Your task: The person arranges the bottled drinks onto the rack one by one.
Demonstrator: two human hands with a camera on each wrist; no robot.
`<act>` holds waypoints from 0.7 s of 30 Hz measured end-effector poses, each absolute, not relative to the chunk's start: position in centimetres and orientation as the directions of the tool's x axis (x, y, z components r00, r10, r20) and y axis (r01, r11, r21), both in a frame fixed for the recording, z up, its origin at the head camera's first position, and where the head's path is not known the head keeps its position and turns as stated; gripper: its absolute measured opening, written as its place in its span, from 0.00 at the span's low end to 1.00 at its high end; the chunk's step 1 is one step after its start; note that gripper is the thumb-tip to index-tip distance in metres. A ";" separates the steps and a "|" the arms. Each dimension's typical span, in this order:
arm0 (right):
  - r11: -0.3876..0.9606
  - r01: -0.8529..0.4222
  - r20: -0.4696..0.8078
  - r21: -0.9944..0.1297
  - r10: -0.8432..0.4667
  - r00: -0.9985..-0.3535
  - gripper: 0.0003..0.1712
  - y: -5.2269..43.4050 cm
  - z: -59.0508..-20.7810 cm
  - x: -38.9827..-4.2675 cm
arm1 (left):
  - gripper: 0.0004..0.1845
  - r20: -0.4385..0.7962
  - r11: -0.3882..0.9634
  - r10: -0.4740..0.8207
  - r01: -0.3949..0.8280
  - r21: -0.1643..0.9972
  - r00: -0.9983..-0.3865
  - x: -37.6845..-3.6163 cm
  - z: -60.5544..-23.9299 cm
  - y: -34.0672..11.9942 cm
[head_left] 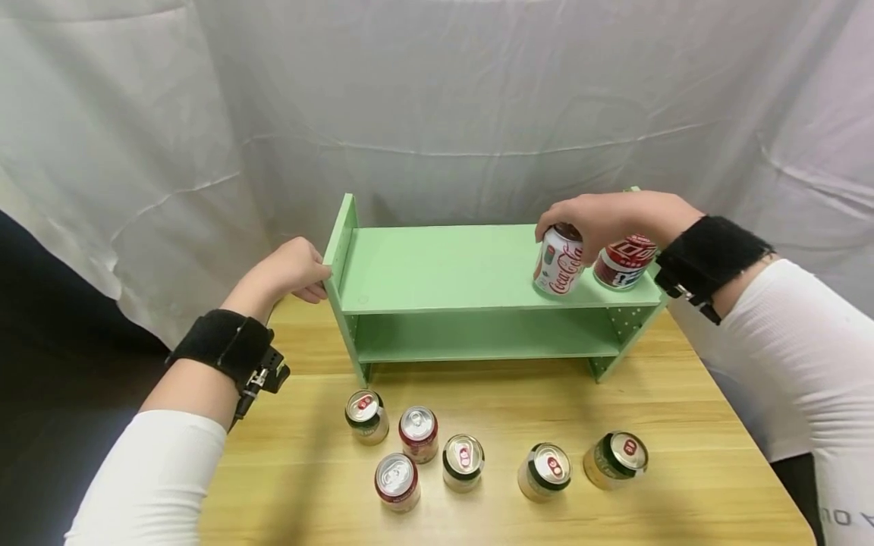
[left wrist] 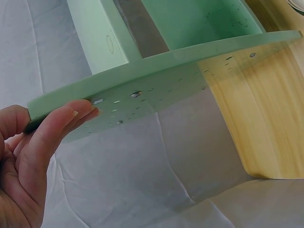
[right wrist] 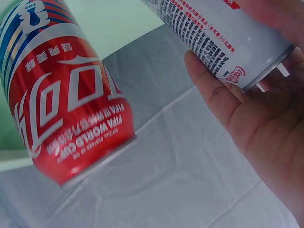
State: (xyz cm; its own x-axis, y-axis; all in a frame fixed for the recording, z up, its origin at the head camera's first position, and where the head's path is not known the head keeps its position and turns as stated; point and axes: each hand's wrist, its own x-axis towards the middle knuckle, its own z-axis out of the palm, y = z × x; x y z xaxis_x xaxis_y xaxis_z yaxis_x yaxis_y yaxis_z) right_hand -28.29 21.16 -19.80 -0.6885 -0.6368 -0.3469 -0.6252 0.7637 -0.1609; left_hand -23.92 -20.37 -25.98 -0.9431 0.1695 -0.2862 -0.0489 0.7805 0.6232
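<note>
White cola can point(head_left: 558, 262) grasped from above on the top board of a green shelf point(head_left: 444, 273)

The can is clasped at its top by the right hand point(head_left: 601, 216), fingers curled round the rim, the body hanging tilted below the grip at the board's right end, just left of a red can point(head_left: 623, 262). The shelf's left side panel is pinched at its far edge by the left hand point(head_left: 287, 271). Six cans point(head_left: 464, 461) are stood on the wooden table point(head_left: 683, 425), near of the shelf
</note>
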 end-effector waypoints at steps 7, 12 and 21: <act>0.785 -0.594 -0.383 -0.175 -0.610 -0.694 0.41 21.1 -20.0 -29.4 | 0.18 -0.282 0.783 0.168 -0.046 0.621 -0.945 -24.0 -25.6 -20.2; 0.795 -0.577 -0.401 -0.189 -0.598 -0.694 0.41 21.3 -20.1 -29.7 | 0.18 -0.290 0.777 0.155 -0.065 0.626 -0.944 -23.8 -25.7 -20.1; 0.813 -0.535 -0.419 -0.230 -0.578 -0.700 0.42 21.9 -19.8 -29.8 | 0.19 -0.279 0.775 0.165 -0.051 0.630 -0.946 -23.9 -25.6 -19.6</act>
